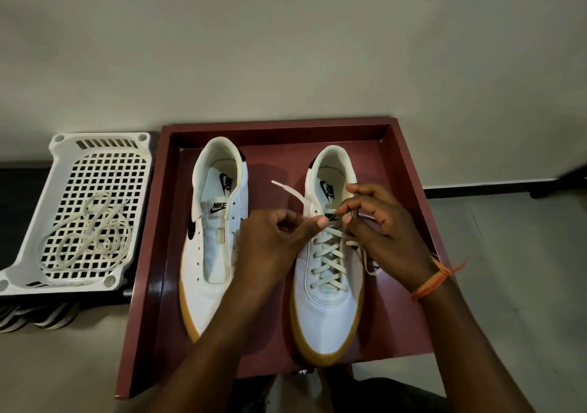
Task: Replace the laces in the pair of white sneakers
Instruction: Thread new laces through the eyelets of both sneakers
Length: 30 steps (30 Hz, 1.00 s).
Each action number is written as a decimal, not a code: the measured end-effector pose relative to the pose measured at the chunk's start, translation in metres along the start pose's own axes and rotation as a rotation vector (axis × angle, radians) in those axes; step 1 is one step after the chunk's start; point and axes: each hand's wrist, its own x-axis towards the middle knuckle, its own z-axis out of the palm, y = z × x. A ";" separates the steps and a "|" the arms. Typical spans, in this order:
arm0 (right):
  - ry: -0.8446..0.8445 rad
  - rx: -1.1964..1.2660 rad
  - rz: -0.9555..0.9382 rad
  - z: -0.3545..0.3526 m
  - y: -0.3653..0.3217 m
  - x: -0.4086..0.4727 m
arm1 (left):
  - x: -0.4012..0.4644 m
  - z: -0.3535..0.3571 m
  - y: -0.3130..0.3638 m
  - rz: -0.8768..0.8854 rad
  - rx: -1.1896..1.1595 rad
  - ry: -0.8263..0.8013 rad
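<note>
Two white sneakers with gum soles stand in a dark red tray (pixel 409 171). The left sneaker (pixel 216 254) has bare eyelets and no lace. A cream lace (pixel 327 260) criss-crosses the right sneaker (pixel 330 311) almost to its top. My left hand (pixel 273 238) has its fingers curled beside the upper eyelets, thumb against the lace. My right hand (pixel 381 219) pinches the lace at the tongue. One free lace end (pixel 289 189) sticks up to the left of that shoe, and another trails out under my right wrist.
A white perforated plastic basket (pixel 136 146) sits left of the tray and holds a tangle of cream laces (pixel 92 238). Striped fabric (pixel 38 316) shows below the basket. A pale wall rises behind the tray.
</note>
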 end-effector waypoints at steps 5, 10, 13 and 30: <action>0.052 -0.039 -0.015 0.007 -0.003 -0.001 | 0.002 0.005 -0.005 0.063 -0.008 0.109; 0.104 0.001 -0.015 0.005 -0.002 0.000 | 0.009 -0.012 0.012 0.018 -0.455 0.311; 0.112 0.022 -0.012 0.005 -0.002 -0.001 | 0.011 -0.025 0.019 0.023 -0.465 0.327; 0.093 0.102 0.039 0.003 -0.001 0.000 | 0.007 -0.015 0.020 0.030 -0.356 0.319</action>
